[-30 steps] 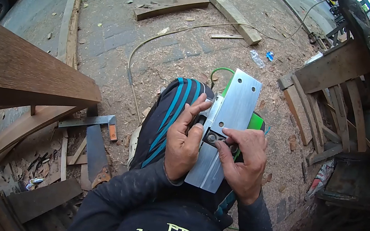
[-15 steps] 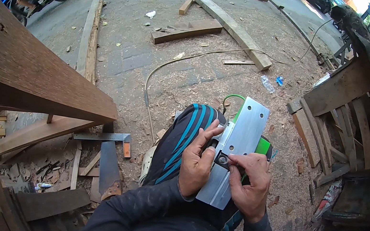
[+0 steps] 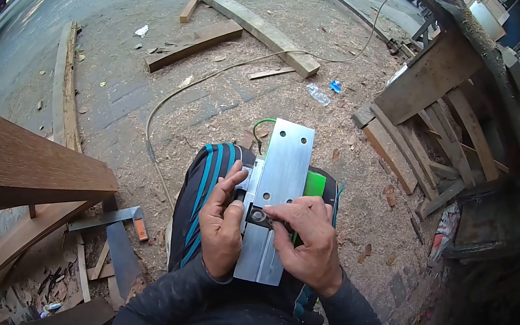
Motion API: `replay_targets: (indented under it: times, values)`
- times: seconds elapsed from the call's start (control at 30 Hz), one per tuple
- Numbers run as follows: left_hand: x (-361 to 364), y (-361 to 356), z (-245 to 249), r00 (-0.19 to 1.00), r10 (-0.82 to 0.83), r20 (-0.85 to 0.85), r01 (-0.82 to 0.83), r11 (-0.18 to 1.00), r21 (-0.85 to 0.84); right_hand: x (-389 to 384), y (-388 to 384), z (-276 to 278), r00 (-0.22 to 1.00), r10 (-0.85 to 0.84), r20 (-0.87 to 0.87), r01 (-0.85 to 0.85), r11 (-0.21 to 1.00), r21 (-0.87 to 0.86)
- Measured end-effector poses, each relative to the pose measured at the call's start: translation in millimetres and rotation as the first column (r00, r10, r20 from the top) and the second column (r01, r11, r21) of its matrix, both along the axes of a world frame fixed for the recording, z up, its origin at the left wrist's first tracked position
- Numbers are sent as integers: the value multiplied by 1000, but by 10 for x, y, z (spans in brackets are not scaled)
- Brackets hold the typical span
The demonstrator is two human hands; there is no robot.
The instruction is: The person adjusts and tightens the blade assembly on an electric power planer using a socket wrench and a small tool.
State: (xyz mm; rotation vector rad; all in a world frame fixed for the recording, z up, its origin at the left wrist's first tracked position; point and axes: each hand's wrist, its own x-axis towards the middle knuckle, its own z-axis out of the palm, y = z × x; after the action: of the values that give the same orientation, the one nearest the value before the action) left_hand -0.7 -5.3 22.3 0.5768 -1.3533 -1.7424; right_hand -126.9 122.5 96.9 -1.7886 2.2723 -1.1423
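An electric planer lies upside down across my lap, its silver sole plates facing up and its green body showing at the side. My left hand grips the planer's left side, fingers along the edge and thumb beside the cutter slot. In that slot the dark cutter drum with a round metal end is visible. At the slot's right side, my right hand has its thumb and index finger closed together at the drum. Whatever lies between those fingertips is hidden.
To the left stands a wooden beam, with a try square and a handsaw below it. Planks and a cable lie on the shavings-covered ground ahead. Curved wooden pieces are stacked at the right.
The view has turned to the right, so the surroundings have shifted left. Both hands keep nearly the same place on the planer, with the right fingertips still at the cutter slot.
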Motion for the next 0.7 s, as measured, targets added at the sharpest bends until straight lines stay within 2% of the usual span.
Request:
replay_targets:
  times: [0.07,0.23,0.3,0.5,0.63,0.7]
  values:
    - [10,-1,6,1000,-4,8,4,1000,10,0,-44,-16,999,2,-35,-4,998,-61]
    - [12,10,30,1000,4,10,-4,999,34,24,-64,-51,996,-50,-77,51,999,9]
    - [5,7,5,1000,9,5,-9,1000,26,13,-51,-78,999,-24,-31,23,999,-37]
    - [5,-5,7,1000,9,-5,-9,1000,-3,-25,-11,-16,999,19,50,-20,1000,12]
    - [11,-9,-4,1000,9,3,-9,1000,-5,3,-62,-2,1000,-3,18,4,1000,-8]
    - [20,-15,-8,1000,6,11,-6,1000,-17,7,-67,-14,998,-55,-24,56,998,40]
